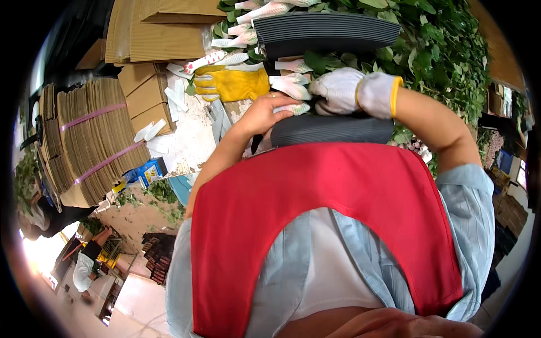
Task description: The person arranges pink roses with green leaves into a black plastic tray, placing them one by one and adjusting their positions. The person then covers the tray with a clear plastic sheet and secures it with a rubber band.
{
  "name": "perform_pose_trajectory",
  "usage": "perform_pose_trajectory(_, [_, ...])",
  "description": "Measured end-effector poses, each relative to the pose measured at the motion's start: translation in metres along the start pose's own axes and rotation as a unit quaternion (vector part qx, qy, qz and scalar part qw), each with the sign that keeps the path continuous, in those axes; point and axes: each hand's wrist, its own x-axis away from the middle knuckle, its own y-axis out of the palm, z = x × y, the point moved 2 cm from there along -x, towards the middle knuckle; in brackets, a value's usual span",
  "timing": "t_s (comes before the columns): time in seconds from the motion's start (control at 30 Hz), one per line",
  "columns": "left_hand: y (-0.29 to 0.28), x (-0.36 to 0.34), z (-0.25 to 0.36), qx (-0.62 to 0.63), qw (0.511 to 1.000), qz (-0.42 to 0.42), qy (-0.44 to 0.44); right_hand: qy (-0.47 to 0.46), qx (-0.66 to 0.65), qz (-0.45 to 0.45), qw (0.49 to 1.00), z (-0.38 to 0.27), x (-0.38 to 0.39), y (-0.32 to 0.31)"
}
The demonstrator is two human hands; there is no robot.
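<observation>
My bare left hand (265,112) curls around a flower bud in a white net sleeve (294,108), just above a stack of dark grey ribbed sheets (332,129) pressed against my red apron (332,214). My right hand (341,90), in a white glove with a yellow cuff, is closed on a bunch of netted buds (290,83) beside the left hand. More netted buds (265,11) fan out beyond them. A second stack of grey ribbed sheets (327,34) lies over the flowers. What the gloved fingers enclose is partly hidden.
A yellow glove (234,83) lies on the white worktable (189,135). Strapped bundles of flat cardboard (93,141) and cartons (163,34) stand at left and back. Green leafy stems (439,50) pile up at right. Another person (84,270) works at lower left.
</observation>
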Motion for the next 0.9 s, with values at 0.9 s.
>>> perform_pose_trajectory(0.9, [-0.008, -0.003, 0.006, -0.150, 0.978, 0.009, 0.148, -0.029, -0.051, 0.255, 0.965, -0.002, 0.088, -0.061])
